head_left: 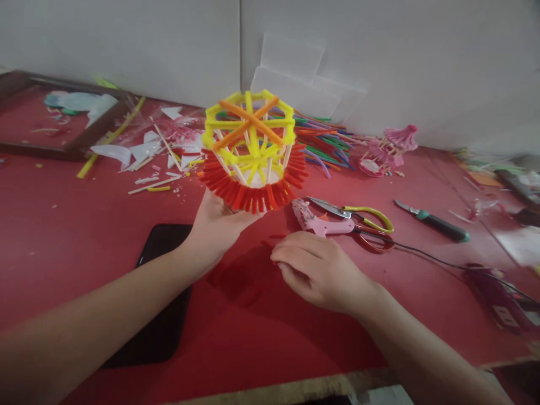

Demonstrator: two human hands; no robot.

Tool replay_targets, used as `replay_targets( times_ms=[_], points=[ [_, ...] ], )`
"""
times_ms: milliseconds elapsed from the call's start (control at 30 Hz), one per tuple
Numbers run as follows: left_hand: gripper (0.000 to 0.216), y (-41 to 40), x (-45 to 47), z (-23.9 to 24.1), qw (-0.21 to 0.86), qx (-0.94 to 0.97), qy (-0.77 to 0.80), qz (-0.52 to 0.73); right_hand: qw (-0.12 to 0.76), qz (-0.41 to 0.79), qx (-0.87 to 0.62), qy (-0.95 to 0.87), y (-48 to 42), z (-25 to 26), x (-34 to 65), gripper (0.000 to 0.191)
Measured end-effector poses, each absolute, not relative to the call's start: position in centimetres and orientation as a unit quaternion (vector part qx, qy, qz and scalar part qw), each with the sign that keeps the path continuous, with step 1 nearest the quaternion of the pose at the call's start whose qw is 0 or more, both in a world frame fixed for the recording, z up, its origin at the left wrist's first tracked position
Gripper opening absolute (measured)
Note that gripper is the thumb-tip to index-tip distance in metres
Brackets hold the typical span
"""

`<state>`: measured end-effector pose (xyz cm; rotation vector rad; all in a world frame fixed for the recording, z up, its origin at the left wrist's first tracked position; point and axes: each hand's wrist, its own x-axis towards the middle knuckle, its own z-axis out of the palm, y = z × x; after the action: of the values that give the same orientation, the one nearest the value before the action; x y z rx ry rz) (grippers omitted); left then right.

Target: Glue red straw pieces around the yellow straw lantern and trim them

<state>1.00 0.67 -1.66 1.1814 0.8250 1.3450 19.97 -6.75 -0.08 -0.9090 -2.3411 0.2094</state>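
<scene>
My left hand [216, 225] is closed around the underside of a small lantern-like frame [252, 152], holding it up above the red table. The frame is made of yellow and orange pipe cleaners on white sticks, with a ring of short red pieces around its lower rim. My right hand [314, 267] rests low on the red table [63, 225] to the right, fingers curled together and pointing left; small red pieces [276, 237] lie just beyond its fingertips. What the fingers pinch, if anything, is hidden.
A pink glue gun [323, 222] and yellow-and-red scissors [363, 222] lie just past my right hand. A green-handled knife [439, 224], a black phone [162, 292], coloured pipe cleaners [324, 140], white scraps [143, 154], a framed tray [54, 115] and a cable with power strip [502, 298] surround them.
</scene>
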Motion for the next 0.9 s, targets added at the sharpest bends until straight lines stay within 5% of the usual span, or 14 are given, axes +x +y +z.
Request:
replay_targets(
  times_ms=[200, 500, 900],
  points=[
    [0.045, 0.8, 1.0, -1.6, 0.552, 0.507, 0.345, 0.565, 0.393, 0.108, -0.320, -0.855, -7.0, 0.4, 19.6, 0.010],
    [0.051, 0.5, 1.1, -1.3, 0.554, 0.532, 0.339, 0.543, 0.500, 0.014, -0.348, -0.793, -7.3, 1.7, 20.0, 0.029],
    [0.079, 0.3, 1.7, 0.1, 0.606, 0.540, 0.273, 0.516, 0.540, -0.031, -0.500, -0.677, -7.8, 1.1, 20.2, 0.020]
  ],
)
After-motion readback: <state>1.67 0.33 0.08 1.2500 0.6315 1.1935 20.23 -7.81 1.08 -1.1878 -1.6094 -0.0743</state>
